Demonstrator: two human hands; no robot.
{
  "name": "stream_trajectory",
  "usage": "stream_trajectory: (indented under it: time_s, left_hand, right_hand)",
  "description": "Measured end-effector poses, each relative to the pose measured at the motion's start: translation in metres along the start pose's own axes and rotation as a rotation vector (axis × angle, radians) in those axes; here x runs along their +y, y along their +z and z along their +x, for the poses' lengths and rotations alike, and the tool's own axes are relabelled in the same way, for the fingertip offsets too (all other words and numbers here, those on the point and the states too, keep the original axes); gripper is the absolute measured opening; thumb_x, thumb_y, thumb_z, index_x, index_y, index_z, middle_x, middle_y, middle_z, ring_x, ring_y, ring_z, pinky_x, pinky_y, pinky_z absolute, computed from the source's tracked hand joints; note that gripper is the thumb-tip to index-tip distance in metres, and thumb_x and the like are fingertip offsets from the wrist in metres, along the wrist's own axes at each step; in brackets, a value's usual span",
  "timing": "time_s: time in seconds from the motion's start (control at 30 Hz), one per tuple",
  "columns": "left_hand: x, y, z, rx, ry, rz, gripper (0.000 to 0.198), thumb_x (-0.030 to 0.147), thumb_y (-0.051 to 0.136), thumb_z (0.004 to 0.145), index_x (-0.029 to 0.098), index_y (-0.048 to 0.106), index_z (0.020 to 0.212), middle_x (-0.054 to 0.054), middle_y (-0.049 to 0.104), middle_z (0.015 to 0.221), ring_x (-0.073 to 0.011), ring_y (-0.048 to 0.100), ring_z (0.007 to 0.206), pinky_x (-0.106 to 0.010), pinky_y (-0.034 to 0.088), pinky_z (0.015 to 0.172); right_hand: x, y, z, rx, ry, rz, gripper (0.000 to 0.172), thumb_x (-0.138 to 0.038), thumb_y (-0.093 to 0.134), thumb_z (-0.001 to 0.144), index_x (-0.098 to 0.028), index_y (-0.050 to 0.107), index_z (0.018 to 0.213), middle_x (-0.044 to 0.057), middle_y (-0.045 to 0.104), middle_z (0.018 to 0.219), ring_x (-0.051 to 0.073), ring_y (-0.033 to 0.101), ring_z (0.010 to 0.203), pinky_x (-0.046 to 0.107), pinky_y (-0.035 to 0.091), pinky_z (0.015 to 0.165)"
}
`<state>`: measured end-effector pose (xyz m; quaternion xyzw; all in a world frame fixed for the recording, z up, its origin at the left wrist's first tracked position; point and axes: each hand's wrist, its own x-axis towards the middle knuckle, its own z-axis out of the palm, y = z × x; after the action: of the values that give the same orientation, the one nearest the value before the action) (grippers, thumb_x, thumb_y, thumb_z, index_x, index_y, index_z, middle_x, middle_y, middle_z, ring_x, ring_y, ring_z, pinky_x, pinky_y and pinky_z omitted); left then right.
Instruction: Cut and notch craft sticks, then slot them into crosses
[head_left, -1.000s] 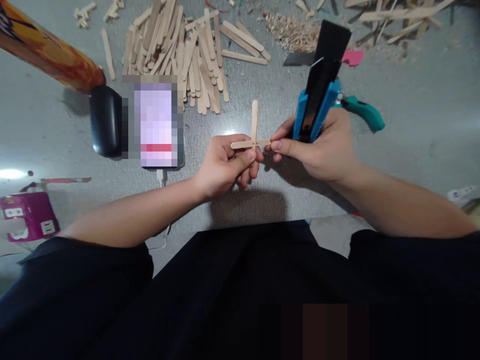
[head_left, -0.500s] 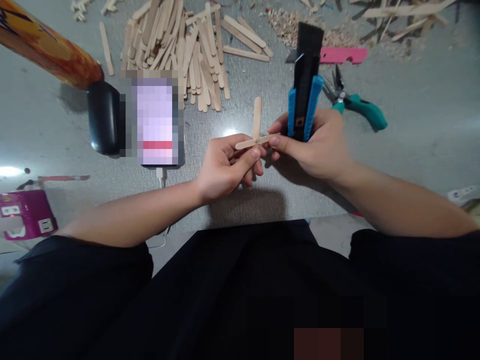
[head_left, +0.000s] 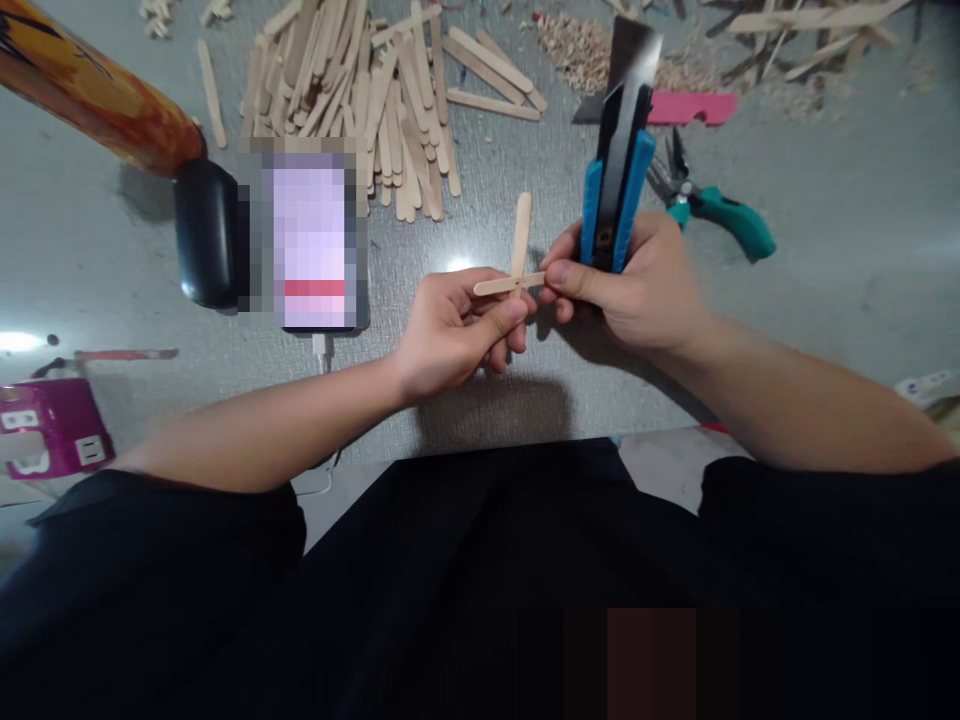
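Two wooden craft sticks point(head_left: 522, 235) cross each other in front of me, one roughly upright and the other lying sideways over it. Between thumb and fingers, my left hand point(head_left: 469, 320) pinches the lower part of the upright stick near the crossing. My right hand point(head_left: 626, 280) grips the right end of the sideways stick with thumb and fingertip. The same hand also holds a blue and black utility knife point(head_left: 616, 180), its wide blade out and pointing away from me. The knife's lower end is hidden by the hand.
Loose craft sticks point(head_left: 405, 110) are heaped at the back, beside a phone point(head_left: 311, 240) and a black computer mouse point(head_left: 206, 235). Green-handled pliers point(head_left: 727, 220) and a pink cutter point(head_left: 690, 108) lie at right, near wood shavings point(head_left: 574, 55). An orange cylinder point(head_left: 97, 85) stands far left.
The utility knife has tilted slightly to the right and its blade now catches light. The crossed sticks have shifted a little right and turned slightly; both hands keep their hold.
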<state>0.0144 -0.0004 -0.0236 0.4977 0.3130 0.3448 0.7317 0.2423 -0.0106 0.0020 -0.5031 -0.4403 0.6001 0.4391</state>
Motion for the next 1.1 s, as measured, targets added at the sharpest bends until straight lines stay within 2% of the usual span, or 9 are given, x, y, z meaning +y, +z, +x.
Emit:
stream_trajectory:
  time_s: [0.23, 0.4, 0.53, 0.8, 0.97, 1.1]
  left_hand:
    - [-0.001, -0.002, 0.001, -0.022, 0.009, -0.045, 0.054, 0.069, 0.098, 0.1, 0.019, 0.078, 0.094, 0.0, 0.075, 0.067, -0.0084, 0.061, 0.043, -0.022, 0.051, 0.042]
    - [-0.001, -0.001, 0.001, -0.044, 0.011, -0.066, 0.055, 0.069, 0.099, 0.099, 0.02, 0.076, 0.091, 0.002, 0.071, 0.063, -0.0068, 0.054, 0.042, -0.022, 0.044, 0.04]
    - [0.001, -0.001, -0.001, -0.032, -0.006, -0.024, 0.056, 0.068, 0.101, 0.097, 0.019, 0.076, 0.09, 0.001, 0.073, 0.064, -0.0067, 0.054, 0.042, -0.021, 0.042, 0.04]
    - [0.007, -0.002, -0.003, -0.013, -0.018, 0.013, 0.049, 0.058, 0.105, 0.095, 0.017, 0.078, 0.089, -0.001, 0.077, 0.065, -0.0081, 0.058, 0.042, -0.02, 0.047, 0.039]
    - [0.009, -0.001, -0.003, -0.026, -0.008, 0.028, 0.053, 0.067, 0.098, 0.1, 0.019, 0.078, 0.088, -0.001, 0.078, 0.065, -0.0086, 0.057, 0.041, -0.02, 0.049, 0.04]
    - [0.007, -0.002, -0.003, -0.046, -0.016, 0.016, 0.053, 0.066, 0.099, 0.099, 0.019, 0.078, 0.088, -0.002, 0.078, 0.066, -0.0089, 0.058, 0.041, -0.02, 0.05, 0.039]
  right_hand:
    - [0.0, 0.001, 0.001, -0.017, 0.051, 0.041, 0.048, -0.057, 0.12, 0.077, -0.026, 0.086, 0.09, 0.0, 0.081, 0.073, 0.017, 0.07, 0.057, 0.033, 0.057, 0.049]
    - [0.0, 0.002, 0.0, -0.02, 0.085, 0.071, 0.047, -0.052, 0.122, 0.073, -0.026, 0.086, 0.088, 0.0, 0.082, 0.072, 0.017, 0.07, 0.056, 0.032, 0.057, 0.049]
    - [-0.002, 0.004, -0.001, -0.036, 0.091, 0.064, 0.044, -0.05, 0.123, 0.072, -0.028, 0.088, 0.086, -0.001, 0.082, 0.072, 0.016, 0.07, 0.056, 0.031, 0.06, 0.049]
    - [-0.003, 0.009, -0.009, -0.007, 0.035, 0.023, 0.038, -0.049, 0.12, 0.079, -0.029, 0.088, 0.087, -0.001, 0.083, 0.073, 0.017, 0.076, 0.059, 0.031, 0.064, 0.052]
    - [-0.003, 0.013, -0.012, 0.026, 0.011, 0.01, 0.039, -0.051, 0.119, 0.08, -0.03, 0.087, 0.087, -0.001, 0.082, 0.074, 0.02, 0.077, 0.06, 0.035, 0.068, 0.054]
    - [-0.001, 0.015, -0.012, 0.013, -0.001, 0.042, 0.039, -0.049, 0.119, 0.08, -0.029, 0.086, 0.087, -0.002, 0.081, 0.072, 0.018, 0.077, 0.059, 0.033, 0.068, 0.054]
